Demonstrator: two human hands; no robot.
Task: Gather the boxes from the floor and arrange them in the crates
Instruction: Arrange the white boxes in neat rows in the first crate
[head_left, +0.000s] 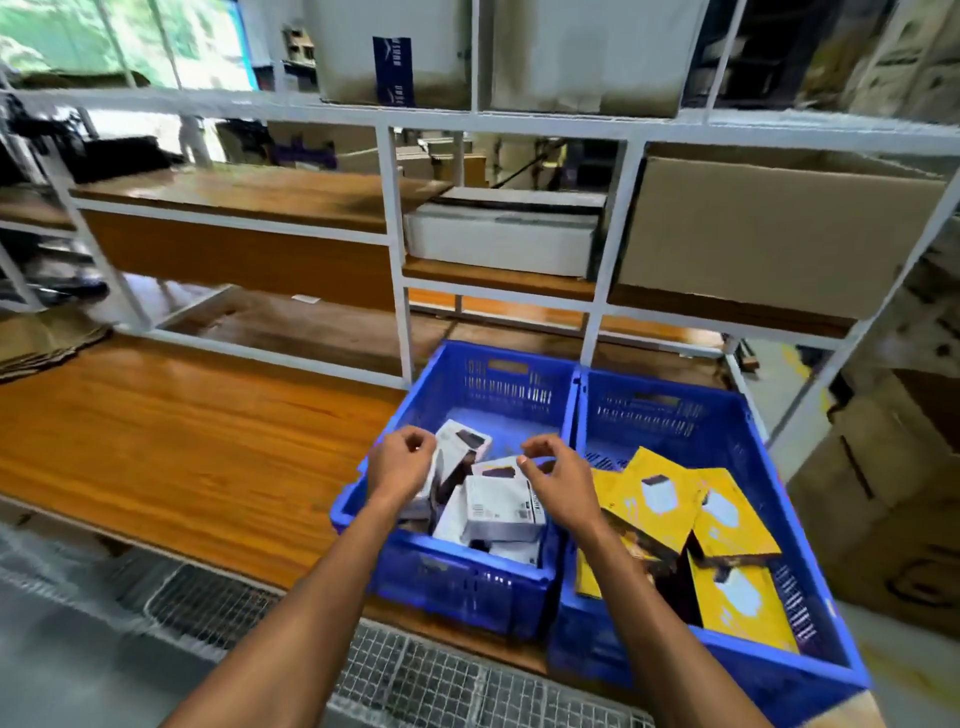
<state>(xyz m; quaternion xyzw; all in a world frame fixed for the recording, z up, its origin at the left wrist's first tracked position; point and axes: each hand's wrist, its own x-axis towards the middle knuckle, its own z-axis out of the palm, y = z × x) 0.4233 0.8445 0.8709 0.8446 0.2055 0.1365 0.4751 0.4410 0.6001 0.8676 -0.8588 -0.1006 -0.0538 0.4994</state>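
Wire mesh grating, grey and fine-gridded, runs along the near edge below two bare forearms. Both hands hover above the left blue crate, a moulded plastic bin with slotted, vented walls. On the left hand the fingers are loosely curled and hold nothing; on the right hand they are also loosely curled, thumb and forefinger nearly meeting, with nothing between them.

Inside that crate lie white boxes, small rectangular cartons with dark printed panels, tumbled at mixed angles; one shows a barcode strip on its end, the writing too blurred to read. Touching its right side stands the right blue crate, of the same plastic, holding flat yellow boxes printed with a pale cube-like picture, overlapping one another.

Both crates sit on a glossy orange-brown wooden desk with visible grain. Behind rises a white metal shelf frame bearing a plain brown cardboard carton at right, a white box in the middle, and higher up a carton with a dark blue label, illegible.
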